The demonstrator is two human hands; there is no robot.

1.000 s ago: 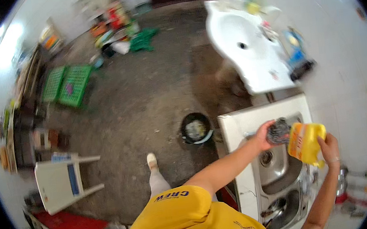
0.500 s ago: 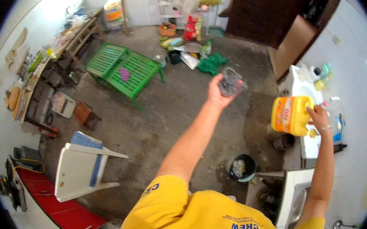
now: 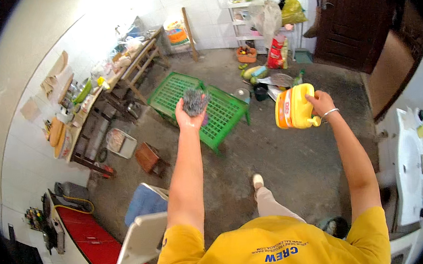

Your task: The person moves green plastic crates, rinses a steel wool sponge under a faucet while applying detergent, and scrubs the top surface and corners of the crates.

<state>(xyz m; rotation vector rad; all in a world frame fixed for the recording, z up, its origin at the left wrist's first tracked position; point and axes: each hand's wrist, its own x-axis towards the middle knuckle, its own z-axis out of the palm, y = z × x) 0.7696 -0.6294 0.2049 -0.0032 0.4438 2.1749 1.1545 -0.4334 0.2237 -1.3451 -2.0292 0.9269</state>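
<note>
A grey metal scouring pad [image 3: 196, 101] rests in my left hand [image 3: 188, 120], held palm up with the fingers bent around its edge. My left arm reaches forward, and in the picture the pad overlaps the green slatted plastic table [image 3: 222, 115]. Behind the hand, a bit of something purple shows on the tabletop. My right hand [image 3: 323, 103] grips the handle of a yellow plastic jug [image 3: 294, 106] with an orange and white label. The jug hangs tilted in the air, its yellow cap towards me.
To the left are a white chair [image 3: 143, 240] with a blue cloth, a small brown stool [image 3: 149, 158] and a cluttered wooden bench [image 3: 110, 83]. Bags and vegetables lie near the white shelf [image 3: 238, 27]. A washbasin [image 3: 409, 164] stands at right, a dark bucket [image 3: 336, 227] lower right.
My view has swung left, away from the washbasin and towards the green table. Both hands still hold the pad and the jug. A foot of mine now shows stepping forward.
</note>
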